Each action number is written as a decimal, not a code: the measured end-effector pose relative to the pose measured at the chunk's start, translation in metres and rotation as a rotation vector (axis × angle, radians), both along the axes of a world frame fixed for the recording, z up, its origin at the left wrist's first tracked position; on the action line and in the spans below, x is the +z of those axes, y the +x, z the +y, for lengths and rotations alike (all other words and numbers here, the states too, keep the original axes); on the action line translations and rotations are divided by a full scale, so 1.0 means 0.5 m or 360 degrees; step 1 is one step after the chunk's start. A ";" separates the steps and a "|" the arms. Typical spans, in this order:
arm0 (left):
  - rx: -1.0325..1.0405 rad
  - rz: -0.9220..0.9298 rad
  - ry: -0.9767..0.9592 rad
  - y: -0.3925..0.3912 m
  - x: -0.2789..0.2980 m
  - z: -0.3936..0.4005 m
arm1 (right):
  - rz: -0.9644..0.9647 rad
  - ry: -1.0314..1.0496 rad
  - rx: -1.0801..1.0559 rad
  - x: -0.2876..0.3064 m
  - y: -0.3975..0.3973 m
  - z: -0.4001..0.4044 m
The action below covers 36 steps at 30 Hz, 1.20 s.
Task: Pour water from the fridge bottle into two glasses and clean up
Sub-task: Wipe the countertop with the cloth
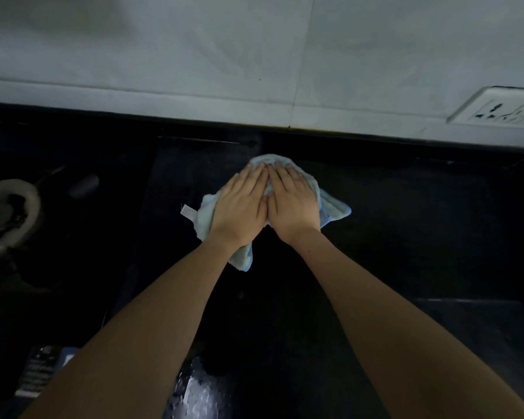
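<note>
A light blue cloth (335,210) with a small white tag lies bunched on the black countertop (406,237), close to the back wall. My left hand (239,207) and my right hand (294,204) lie side by side on top of it, palms down, fingers together and flat, pressing it onto the counter. No bottle or glass is in view. A wet, shiny patch (200,391) shows on the counter near the front edge, between my forearms.
A white tiled wall (254,55) rises behind the counter, with a white socket plate (496,107) at the right. A gas burner (3,216) sits at the left. A dark flat object (40,370) lies at the lower left.
</note>
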<state>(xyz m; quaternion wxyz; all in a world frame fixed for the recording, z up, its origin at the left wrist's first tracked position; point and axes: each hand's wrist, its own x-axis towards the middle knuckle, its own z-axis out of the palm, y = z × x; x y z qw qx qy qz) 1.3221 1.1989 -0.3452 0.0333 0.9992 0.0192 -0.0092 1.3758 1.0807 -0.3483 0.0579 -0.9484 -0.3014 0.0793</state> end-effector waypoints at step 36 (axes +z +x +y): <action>-0.0019 0.0102 -0.0036 -0.745 0.016 0.018 | 0.0132 -0.0020 0.0261 0.029 -0.716 -0.007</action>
